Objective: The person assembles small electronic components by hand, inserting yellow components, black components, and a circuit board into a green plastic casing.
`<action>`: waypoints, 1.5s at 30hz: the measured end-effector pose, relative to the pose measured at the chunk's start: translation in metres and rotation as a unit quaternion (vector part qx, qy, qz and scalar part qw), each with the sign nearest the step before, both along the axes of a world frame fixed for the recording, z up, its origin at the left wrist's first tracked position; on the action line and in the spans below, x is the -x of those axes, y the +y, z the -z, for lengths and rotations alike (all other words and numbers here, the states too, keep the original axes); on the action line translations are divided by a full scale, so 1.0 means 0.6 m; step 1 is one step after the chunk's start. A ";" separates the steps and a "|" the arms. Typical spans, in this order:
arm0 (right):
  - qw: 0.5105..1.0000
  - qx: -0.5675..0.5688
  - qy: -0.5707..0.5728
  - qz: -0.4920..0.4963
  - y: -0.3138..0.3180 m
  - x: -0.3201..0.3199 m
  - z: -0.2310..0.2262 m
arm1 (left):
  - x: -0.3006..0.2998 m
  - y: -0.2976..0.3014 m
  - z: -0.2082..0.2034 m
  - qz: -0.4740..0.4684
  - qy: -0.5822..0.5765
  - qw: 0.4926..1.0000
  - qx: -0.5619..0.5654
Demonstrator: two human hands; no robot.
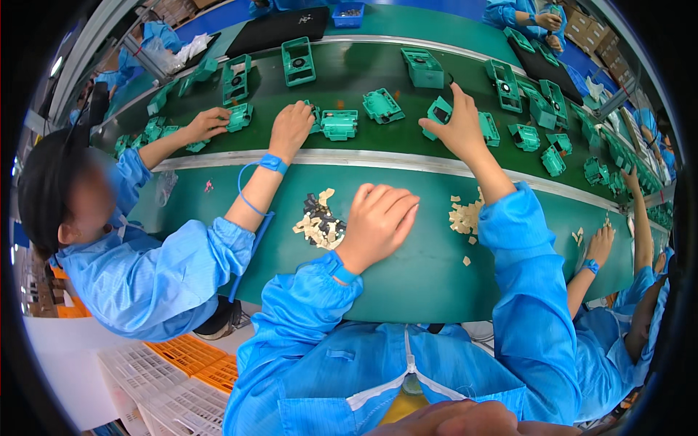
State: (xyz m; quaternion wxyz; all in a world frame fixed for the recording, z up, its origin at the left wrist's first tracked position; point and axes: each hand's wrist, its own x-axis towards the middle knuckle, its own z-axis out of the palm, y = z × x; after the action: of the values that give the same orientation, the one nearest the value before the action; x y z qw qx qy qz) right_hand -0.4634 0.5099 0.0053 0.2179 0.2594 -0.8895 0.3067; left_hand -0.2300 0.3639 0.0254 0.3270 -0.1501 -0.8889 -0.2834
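The right hand (461, 132) is splayed at a green housing (439, 111), the left hand (376, 225) beside chips (317, 224).

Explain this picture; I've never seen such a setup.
No machine here: these are a person's two bare hands, filmed downward by a fisheye camera on that person's head. The left hand is over the smooth green tabletop, between a pile of flat black and cream pieces and a pile of cream ones; no held thing shows. The right hand spreads around a small green boxy plastic part on the dark green strip beyond; contact is unclear. The person at left is a co-worker.
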 end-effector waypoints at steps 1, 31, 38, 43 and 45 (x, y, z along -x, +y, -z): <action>0.999 -0.042 0.012 0.008 -0.006 -0.001 0.006 | -0.001 -0.002 0.002 0.004 0.007 1.000 -0.012; 0.967 0.036 -0.219 -0.122 0.304 -0.448 0.007 | -0.118 0.073 0.040 0.093 -0.470 0.702 -0.527; 0.993 -0.037 -0.097 -0.047 0.334 -0.415 0.001 | -0.110 0.094 0.047 0.005 -0.324 0.930 -0.174; 0.925 0.235 -0.288 -0.073 0.303 -0.450 0.008 | -0.138 0.105 0.014 -0.014 -0.315 0.941 -0.122; 0.863 0.290 -0.397 -0.117 0.281 -0.470 0.008 | -0.161 0.110 0.016 -0.039 -0.342 0.926 -0.155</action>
State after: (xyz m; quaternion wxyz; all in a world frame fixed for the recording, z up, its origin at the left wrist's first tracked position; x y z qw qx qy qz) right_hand -0.1816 0.6787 0.0007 -0.1260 0.1432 -0.7342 0.6516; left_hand -0.1332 0.4300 0.0160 0.0332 0.0436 -0.8970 -0.4386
